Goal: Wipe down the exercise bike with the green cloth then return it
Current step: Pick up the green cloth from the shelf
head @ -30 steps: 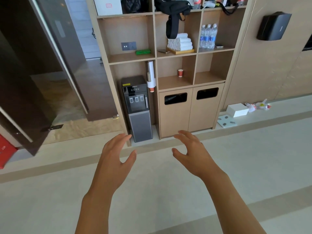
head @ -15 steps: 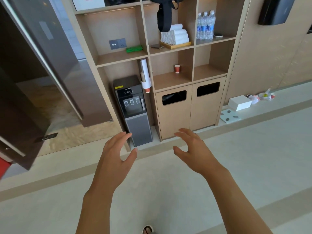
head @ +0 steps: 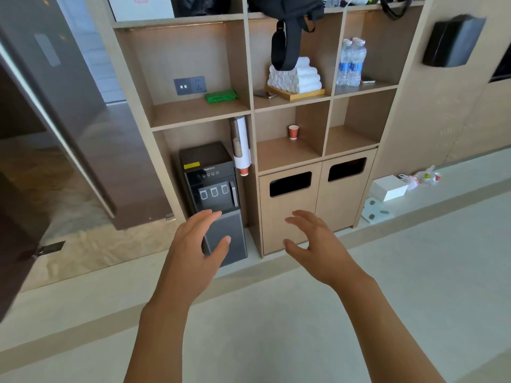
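Note:
The green cloth lies folded on the left shelf of a wooden shelf unit, beside a wall socket. My left hand is held out in front of the water dispenser, fingers apart and empty, well below the cloth. My right hand hovers in front of the bin cabinet, also spread and holding nothing. No exercise bike is in view.
A black water dispenser stands in the lower left bay with a cup holder beside it. Rolled white towels, water bottles, a hanging black bag and a paper cup fill other shelves. A dark door stands open at left.
The shelf unit has grown larger and nearer in view. Both hands stay raised and open, now overlapping the dispenser and bin cabinet.

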### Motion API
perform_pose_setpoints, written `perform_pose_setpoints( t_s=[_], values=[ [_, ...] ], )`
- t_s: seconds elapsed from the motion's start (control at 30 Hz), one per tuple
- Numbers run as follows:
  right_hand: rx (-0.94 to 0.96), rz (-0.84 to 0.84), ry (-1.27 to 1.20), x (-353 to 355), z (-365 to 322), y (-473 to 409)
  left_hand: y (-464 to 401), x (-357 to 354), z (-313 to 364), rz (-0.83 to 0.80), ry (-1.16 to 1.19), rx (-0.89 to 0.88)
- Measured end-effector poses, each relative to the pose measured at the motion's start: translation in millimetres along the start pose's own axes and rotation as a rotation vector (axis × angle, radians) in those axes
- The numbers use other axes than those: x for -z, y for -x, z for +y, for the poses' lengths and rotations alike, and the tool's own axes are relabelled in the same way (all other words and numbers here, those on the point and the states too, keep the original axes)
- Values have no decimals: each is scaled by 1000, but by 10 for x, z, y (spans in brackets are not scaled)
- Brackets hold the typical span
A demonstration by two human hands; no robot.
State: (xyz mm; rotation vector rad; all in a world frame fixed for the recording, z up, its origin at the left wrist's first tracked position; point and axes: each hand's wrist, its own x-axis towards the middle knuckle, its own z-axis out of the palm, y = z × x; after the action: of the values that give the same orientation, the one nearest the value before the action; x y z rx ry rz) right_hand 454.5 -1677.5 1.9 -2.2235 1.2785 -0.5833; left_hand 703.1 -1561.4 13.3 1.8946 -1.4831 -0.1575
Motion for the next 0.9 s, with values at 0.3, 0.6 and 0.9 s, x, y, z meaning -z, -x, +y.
perform_pose_setpoints(
  t_s=[0.3, 0.6, 0.9],
  values=[
    [-20, 31, 5, -291, -115, -938, -865, -3, -349, -29, 48, 16],
    [52, -17, -2, -474, 135, -2192, -1763, -264, -610, 15, 18, 84],
    [211, -78, -52, -259, 558, -3746, -2946, -705, -536, 105, 0, 177]
  ],
)
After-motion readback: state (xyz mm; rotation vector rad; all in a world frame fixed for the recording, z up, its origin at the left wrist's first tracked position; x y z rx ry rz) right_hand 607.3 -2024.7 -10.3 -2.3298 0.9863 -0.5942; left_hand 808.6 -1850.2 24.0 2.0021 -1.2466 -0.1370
